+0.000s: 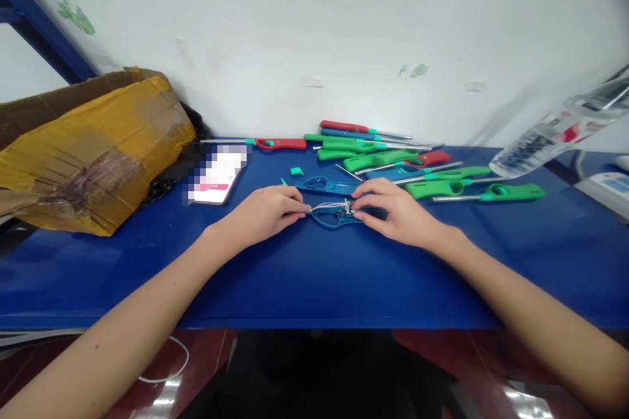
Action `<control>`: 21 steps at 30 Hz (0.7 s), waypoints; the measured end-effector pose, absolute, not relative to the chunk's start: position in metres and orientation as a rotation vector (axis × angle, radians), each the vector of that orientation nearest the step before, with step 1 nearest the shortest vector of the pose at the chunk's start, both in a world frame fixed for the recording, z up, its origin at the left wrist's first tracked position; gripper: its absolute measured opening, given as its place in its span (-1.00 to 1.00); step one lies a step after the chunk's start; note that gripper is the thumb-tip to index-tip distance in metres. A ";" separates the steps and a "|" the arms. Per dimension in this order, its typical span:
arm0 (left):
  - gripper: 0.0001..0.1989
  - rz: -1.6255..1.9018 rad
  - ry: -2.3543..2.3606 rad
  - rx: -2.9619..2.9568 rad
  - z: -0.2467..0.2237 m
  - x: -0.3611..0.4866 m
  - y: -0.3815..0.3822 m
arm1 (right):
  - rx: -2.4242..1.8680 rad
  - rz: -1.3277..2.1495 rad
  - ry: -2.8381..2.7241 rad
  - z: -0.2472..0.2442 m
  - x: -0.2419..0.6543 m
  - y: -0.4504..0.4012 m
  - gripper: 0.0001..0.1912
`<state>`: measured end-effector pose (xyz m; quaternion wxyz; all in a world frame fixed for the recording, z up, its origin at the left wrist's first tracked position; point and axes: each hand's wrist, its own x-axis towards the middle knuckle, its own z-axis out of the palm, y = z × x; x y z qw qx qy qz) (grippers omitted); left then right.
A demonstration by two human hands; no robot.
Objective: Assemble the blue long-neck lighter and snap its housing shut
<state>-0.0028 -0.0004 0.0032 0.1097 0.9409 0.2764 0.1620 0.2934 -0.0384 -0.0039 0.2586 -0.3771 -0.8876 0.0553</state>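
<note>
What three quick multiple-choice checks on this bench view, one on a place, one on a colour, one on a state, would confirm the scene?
1. Where does the phone lie?
A. left of the hands
B. on the lighter pile
C. under the bottle

2. What colour is the open lighter half between the hands?
A. red
B. blue
C. green

3. How are the hands set?
A. both raised
B. one off the table
C. both down on the part

Answers:
A, it lies beside the cardboard box.
B, the shell is blue like the table.
C, left hand and right hand pinch its thin wires.
</note>
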 end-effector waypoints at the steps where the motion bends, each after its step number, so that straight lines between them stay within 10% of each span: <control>1: -0.75 0.475 0.811 2.767 0.003 -0.003 -0.001 | -1.030 0.174 -2.404 -0.003 0.293 -0.038 -0.87; 21: -0.75 0.480 0.835 2.823 0.004 0.001 -0.004 | -1.099 0.337 -2.386 -0.001 0.287 -0.044 -0.91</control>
